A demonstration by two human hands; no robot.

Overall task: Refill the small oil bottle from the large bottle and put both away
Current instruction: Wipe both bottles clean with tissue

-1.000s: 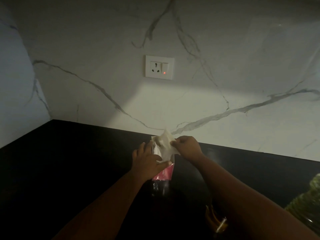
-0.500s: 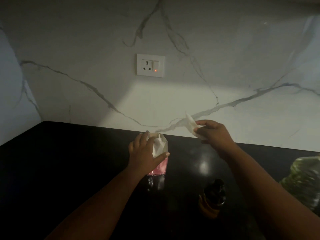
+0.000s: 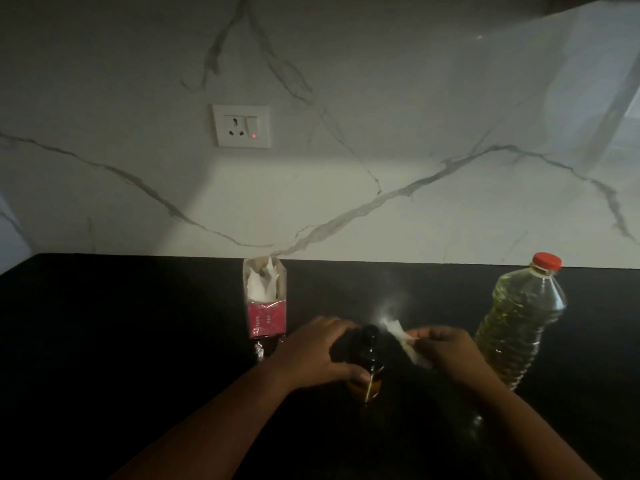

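The small oil bottle [image 3: 367, 362] is dark with a black pump top and amber oil at its base; it stands on the black counter [image 3: 121, 341]. My left hand [image 3: 317, 353] grips it from the left, fingers curled round its neck and body. My right hand [image 3: 446, 351] pinches a white tissue [image 3: 403, 337] just right of the bottle's top. The large clear bottle [image 3: 519, 323] of yellow oil, with a red cap, stands upright to the right of my right hand.
A pink tissue pack [image 3: 266, 299] with white tissue sticking out of its open top stands near the wall, left of the small bottle. A white socket with a red light [image 3: 241, 126] sits on the marble backsplash.
My left hand left the tissue pack and took hold of the small bottle. My right hand carried the pulled-out tissue down beside the bottle's top. The view shifted right, showing the large bottle fully.
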